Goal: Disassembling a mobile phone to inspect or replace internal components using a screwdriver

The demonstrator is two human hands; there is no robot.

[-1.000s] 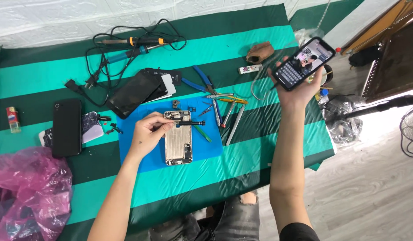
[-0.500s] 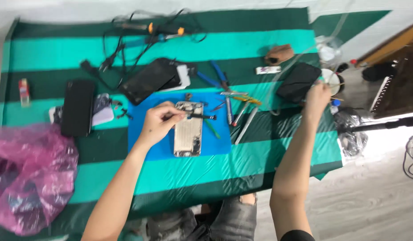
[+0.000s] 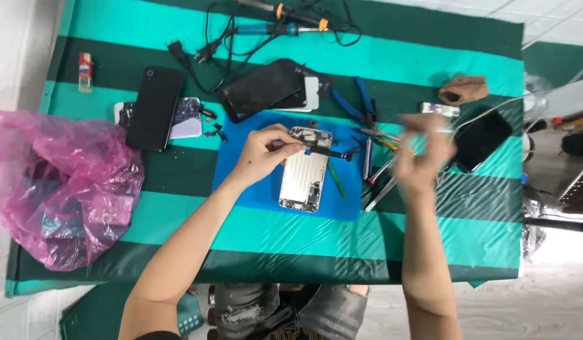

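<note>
Head view shows an opened silver phone body [image 3: 302,178], its screen already off and insides exposed, lying on a blue rectangular work mat [image 3: 253,189] near the tabletop's middle. Left hand [image 3: 263,153] pinches a thin dark tool [image 3: 326,153] across its top end, so work inside looks unfinished. Right hand [image 3: 420,154] hovers blurred above scattered metal tools [image 3: 373,165]; its grip cannot be told.

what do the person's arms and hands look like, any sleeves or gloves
Both forearms are bare to the elbow, with no gloves, watch or rings visible. The left hand shows a small dark mark near the wrist. The right hand is motion-blurred, so fine detail is unclear. A dark sleeve edge shows at the left upper arm.
</note>
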